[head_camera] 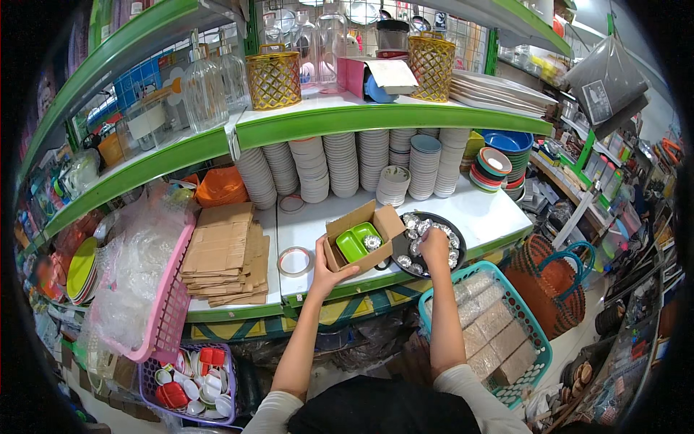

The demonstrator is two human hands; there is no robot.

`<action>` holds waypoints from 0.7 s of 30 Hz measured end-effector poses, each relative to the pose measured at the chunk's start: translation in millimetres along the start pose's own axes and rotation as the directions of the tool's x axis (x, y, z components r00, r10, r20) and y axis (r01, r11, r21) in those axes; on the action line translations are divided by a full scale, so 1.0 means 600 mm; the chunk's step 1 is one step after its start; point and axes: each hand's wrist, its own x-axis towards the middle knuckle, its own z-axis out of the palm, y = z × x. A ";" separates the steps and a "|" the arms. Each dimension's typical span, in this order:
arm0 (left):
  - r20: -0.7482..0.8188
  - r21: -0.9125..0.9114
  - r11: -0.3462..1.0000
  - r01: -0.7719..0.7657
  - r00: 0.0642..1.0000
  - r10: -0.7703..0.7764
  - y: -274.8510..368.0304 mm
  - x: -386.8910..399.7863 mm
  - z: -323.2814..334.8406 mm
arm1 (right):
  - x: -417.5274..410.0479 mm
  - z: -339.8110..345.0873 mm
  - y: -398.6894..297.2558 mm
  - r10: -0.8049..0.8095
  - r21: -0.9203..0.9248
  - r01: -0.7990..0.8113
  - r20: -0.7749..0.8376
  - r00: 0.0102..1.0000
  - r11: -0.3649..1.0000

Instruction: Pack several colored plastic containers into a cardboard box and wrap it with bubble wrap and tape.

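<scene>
My left hand [329,269] grips the near left side of an open cardboard box [347,261], thumb along its front edge. Inside the box lies a green divided dish [349,245], with one silver fluted cup [372,242] in its right part. Just right of the box stands a round black pan [460,238] holding several similar silver cups [411,222]. Over this pan my right hand [435,250] reaches down among the cups, its fingers bunched. The back of that hand hides the fingertips, so whether a cup is between them cannot be seen.
Flattened cardboard boxes [217,244] and a tape roll [295,261] lie left. Stacked bowls [340,165] line the back beneath a green-edged shelf [379,119]. A pink basket [171,271] holds clear plastic wrap; a teal basket [542,347] below right holds wrapped boxes.
</scene>
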 end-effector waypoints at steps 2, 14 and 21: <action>0.011 -0.020 1.000 0.000 1.000 0.000 0.001 0.001 0.005 | 0.003 0.003 0.008 -0.021 0.031 0.024 -0.068 0.997 0.999; 0.009 -0.003 1.000 -0.003 1.000 0.004 0.009 0.000 0.003 | -0.002 -0.101 -0.121 -0.145 0.351 0.210 -0.203 0.968 0.913; 0.011 0.012 1.000 0.000 1.000 0.000 -0.002 0.000 -0.003 | -0.034 -0.071 -0.223 -0.333 0.572 0.278 -0.010 0.943 0.772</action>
